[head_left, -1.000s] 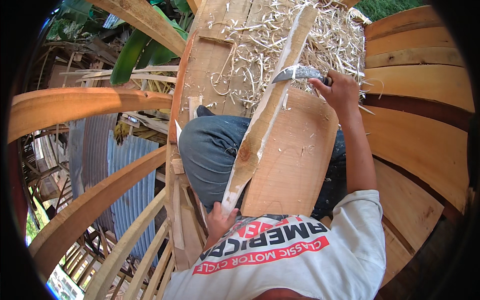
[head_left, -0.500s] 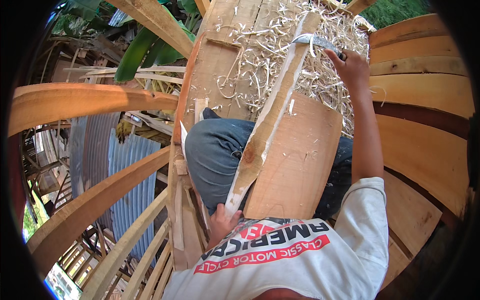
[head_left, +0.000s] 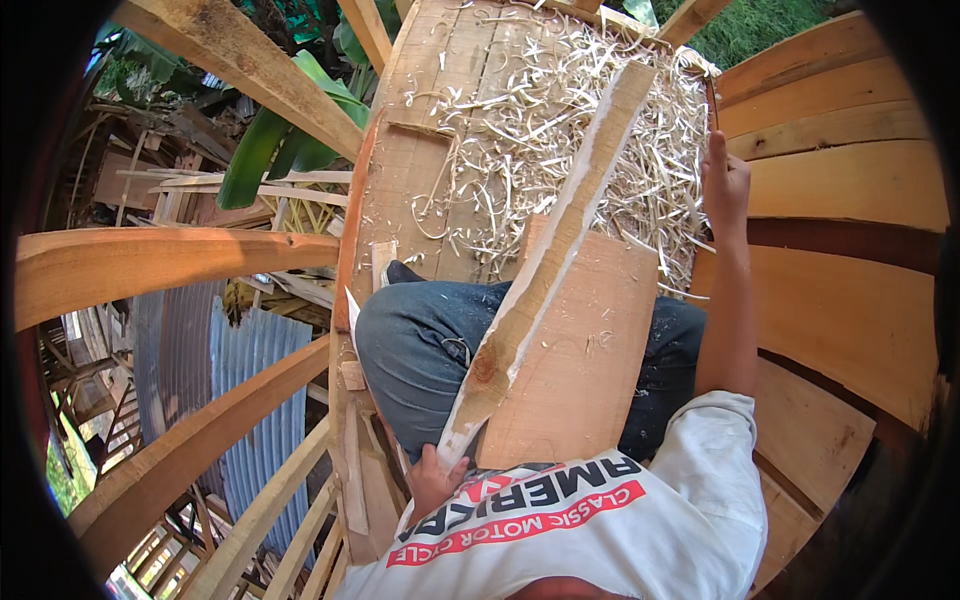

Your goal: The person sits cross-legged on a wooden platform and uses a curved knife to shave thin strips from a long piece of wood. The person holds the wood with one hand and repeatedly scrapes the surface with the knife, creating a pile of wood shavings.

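Observation:
A long wooden strip (head_left: 540, 270), brown-faced with pale shaved edges and a dark knot, runs diagonally from my waist to the far shavings. My left hand (head_left: 436, 474) is closed around its near end. Under the strip, a broad flat board (head_left: 575, 345) rests across my lap, over my jeans (head_left: 410, 345). Off to the right, apart from the strip, my right hand (head_left: 727, 188) is raised and closed on a knife (head_left: 714, 108). Its blade points away and shows nearly edge-on. The handle is mostly hidden in my fist.
Curly wood shavings (head_left: 500, 130) cover much of the plank floor (head_left: 405, 185). Curved planks (head_left: 830, 185) form a wall close on my right. At left, bare wooden ribs (head_left: 180, 262) stand out, with corrugated metal sheets (head_left: 255, 375) and scrap wood beyond them. Banana leaves (head_left: 262, 155) hang at far left.
My right hand has lifted the knife off the strip's far end and drawn it to the right and slightly nearer. My left hand still holds the near end.

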